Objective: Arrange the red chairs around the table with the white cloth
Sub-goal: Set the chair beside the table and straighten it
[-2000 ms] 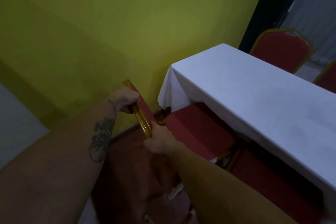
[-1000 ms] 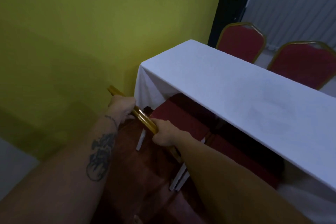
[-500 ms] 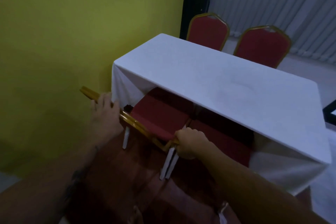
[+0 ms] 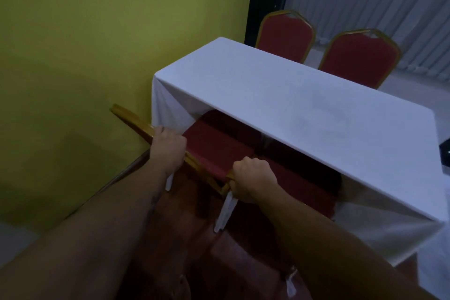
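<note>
Red seat point(image 4: 214, 151) half under the tabletop's point(image 4: 280, 95) near-left corner, left hand point(image 4: 168, 146) and right hand point(image 4: 253, 178) fingers clamped on its gold frame; two chairs point(image 4: 287, 36) already at the far edge, final tuck remaining.

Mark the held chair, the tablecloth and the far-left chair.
held chair point(image 4: 209, 151), head view, red seat.
tablecloth point(image 4: 280, 95), head view, bare top.
far-left chair point(image 4: 287, 36), head view, red backrest.

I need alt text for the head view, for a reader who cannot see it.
Both hands, left and right, grip the gold frame of a red chair tucked under a table with a white cloth. Two more red chairs stand on the far side.
</note>
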{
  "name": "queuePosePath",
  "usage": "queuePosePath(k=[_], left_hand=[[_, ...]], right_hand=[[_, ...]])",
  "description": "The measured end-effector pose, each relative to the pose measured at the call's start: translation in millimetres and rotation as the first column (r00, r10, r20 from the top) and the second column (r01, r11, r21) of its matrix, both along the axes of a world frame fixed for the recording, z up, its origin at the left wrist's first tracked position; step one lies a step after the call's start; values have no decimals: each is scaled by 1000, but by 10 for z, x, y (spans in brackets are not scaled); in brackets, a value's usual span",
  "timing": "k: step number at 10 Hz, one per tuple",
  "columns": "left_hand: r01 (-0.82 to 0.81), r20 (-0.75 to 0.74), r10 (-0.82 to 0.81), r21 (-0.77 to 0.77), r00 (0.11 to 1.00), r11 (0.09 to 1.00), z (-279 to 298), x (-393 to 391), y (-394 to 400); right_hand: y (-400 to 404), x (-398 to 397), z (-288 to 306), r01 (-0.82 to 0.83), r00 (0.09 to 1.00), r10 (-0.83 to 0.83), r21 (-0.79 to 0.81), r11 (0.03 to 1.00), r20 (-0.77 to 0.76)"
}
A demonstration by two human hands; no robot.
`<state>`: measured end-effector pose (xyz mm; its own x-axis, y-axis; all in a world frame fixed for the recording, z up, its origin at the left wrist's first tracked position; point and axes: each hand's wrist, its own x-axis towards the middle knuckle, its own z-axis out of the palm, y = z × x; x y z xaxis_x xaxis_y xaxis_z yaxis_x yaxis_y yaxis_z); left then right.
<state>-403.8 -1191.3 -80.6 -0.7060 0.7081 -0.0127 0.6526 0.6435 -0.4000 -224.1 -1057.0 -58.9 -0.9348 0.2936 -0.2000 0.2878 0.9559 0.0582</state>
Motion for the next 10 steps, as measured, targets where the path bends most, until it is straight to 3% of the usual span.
queuePosePath(k=[5,7,9,10], left_hand=[[-66,-7,66,-8,998,998,31,-196,168],[-64,38,65,-30,997,998,131,-99,177],[-83,391,88,-31,916,996,461,-25,246],[-179,547,110,74,830,981,669,6,354]], right_hand=[[93,-287,9,51,999,-51,-30,998,4],[113,-246,107,84,993,-73,-116,990,98],[348,-237,294,200,980,-180,-365,909,89],[489,-283,413,189,981,-189,-420,887,43]])
